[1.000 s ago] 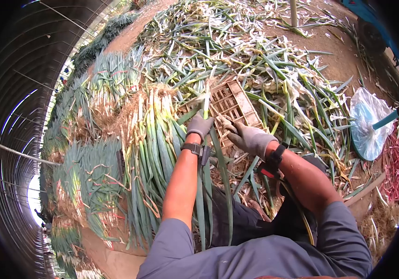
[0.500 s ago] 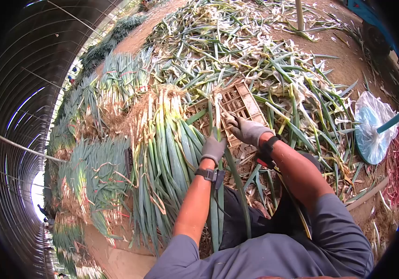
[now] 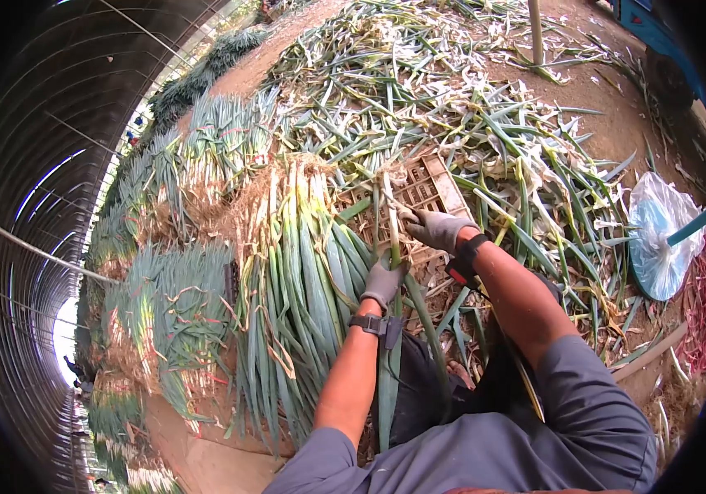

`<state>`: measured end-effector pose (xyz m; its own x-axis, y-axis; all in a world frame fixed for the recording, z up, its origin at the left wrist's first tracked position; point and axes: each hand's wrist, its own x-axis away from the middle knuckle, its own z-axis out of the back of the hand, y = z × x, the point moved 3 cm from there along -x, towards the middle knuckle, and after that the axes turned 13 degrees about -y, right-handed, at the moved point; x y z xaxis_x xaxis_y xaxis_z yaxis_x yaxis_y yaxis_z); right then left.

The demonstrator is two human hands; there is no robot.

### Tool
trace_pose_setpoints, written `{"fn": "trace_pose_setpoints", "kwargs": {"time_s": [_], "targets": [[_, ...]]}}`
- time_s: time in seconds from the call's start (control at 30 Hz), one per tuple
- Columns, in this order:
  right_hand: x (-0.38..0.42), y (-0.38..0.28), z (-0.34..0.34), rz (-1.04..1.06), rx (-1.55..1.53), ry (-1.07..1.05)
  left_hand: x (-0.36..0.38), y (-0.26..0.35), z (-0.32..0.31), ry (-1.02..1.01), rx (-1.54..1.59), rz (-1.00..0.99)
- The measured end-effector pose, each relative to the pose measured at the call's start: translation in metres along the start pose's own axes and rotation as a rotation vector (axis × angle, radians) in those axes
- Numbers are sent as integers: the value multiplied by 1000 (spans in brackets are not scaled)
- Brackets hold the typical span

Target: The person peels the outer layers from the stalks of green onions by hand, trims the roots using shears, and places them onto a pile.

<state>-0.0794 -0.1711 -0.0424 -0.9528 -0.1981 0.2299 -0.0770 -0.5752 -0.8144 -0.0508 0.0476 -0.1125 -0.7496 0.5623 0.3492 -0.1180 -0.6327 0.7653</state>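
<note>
My left hand [image 3: 384, 280], in a grey work glove, is closed around a long green onion [image 3: 392, 214]. Its white stem and root end point away from me, and its green leaves hang down past my wrist. On the right, my gloved right hand [image 3: 442, 230] has its fingers curled in against the white stem; what they pinch is too small to make out. Beneath the stem lies a tan plastic crate [image 3: 444, 188], partly covered by stalks and leaves. Left of my left hand rests a large pile of green onions [image 3: 312, 235], roots facing away.
Stripped leaves [image 3: 526, 165] lie heaped beyond and right of the crate. Tied bundles [image 3: 176, 288] stand in rows on the left. A plastic bag [image 3: 658, 239] and red strings [image 3: 705, 288] are at the right. A post [image 3: 536, 33] rises at the back.
My left hand has come slightly nearer to my body, still around the green onion. My right hand remains by the stem, its fingers slightly shifted. The whole view has moved a little.
</note>
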Motion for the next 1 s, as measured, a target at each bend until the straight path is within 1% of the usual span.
{"fn": "trace_pose_setpoints", "kwargs": {"time_s": [0.03,0.1,0.13,0.17,0.2,0.23,0.27,0.3,0.33,0.4,0.43,0.47,0.5,0.53,0.6,0.63,0.67,0.7,0.73,0.77,0.8,0.83,0.87,0.9,0.93,0.97,1.0], "targets": [[4,-1,3,-74,30,7,6,4,1,-11,88,-27],[19,-1,12,-140,2,76,8,8,6,-57,237,-95],[23,1,16,-170,-10,110,8,16,8,-53,264,-110],[21,9,17,-113,-27,152,11,31,11,-46,294,-124],[27,18,18,9,15,213,12,46,15,-40,324,-138],[39,9,24,-18,-140,115,6,58,17,-62,380,-167],[57,-7,34,-48,-293,14,4,79,20,-44,319,-159],[71,-16,37,-61,-478,37,6,107,26,-23,257,-151],[67,2,37,-47,-521,100,6,129,32,2,196,-140],[75,4,45,-13,-526,247,-7,151,30,9,342,-99],[81,-3,49,-6,-624,266,-8,166,26,80,392,-123],[89,-11,52,-2,-722,284,-13,179,23,38,456,-207],[96,-15,54,-10,-771,304,-28,181,17,41,498,-244],[95,-11,55,32,-846,283,-46,179,10,46,540,-282],[97,-3,53,149,-906,327,-71,173,1,53,526,-321],[101,-3,50,137,-831,331,-57,185,5,42,446,-261],[104,-4,48,125,-756,335,-72,169,-1,134,317,-284],[107,-5,46,111,-681,341,-80,146,-7,149,120,-234],[108,-9,42,72,-719,276,-77,130,-11,163,-79,-182],[110,-17,39,31,-754,212,-60,126,-2,21,-289,-109],[111,-25,37,-6,-732,173,-53,122,17,-121,-408,104],[112,-31,35,11,-626,125,-33,110,35,145,-400,-5],[114,-36,34,31,-519,83,-26,94,58,270,-542,38],[114,-40,32,7,-504,31,-33,68,90,251,-728,149],[114,-45,29,-16,-488,-21,-33,47,119,385,-811,163],[109,-43,25,20,-461,-35,-31,32,145,469,-893,202],[108,-46,20,2,-566,-37,-29,15,169,549,-973,242]]}}
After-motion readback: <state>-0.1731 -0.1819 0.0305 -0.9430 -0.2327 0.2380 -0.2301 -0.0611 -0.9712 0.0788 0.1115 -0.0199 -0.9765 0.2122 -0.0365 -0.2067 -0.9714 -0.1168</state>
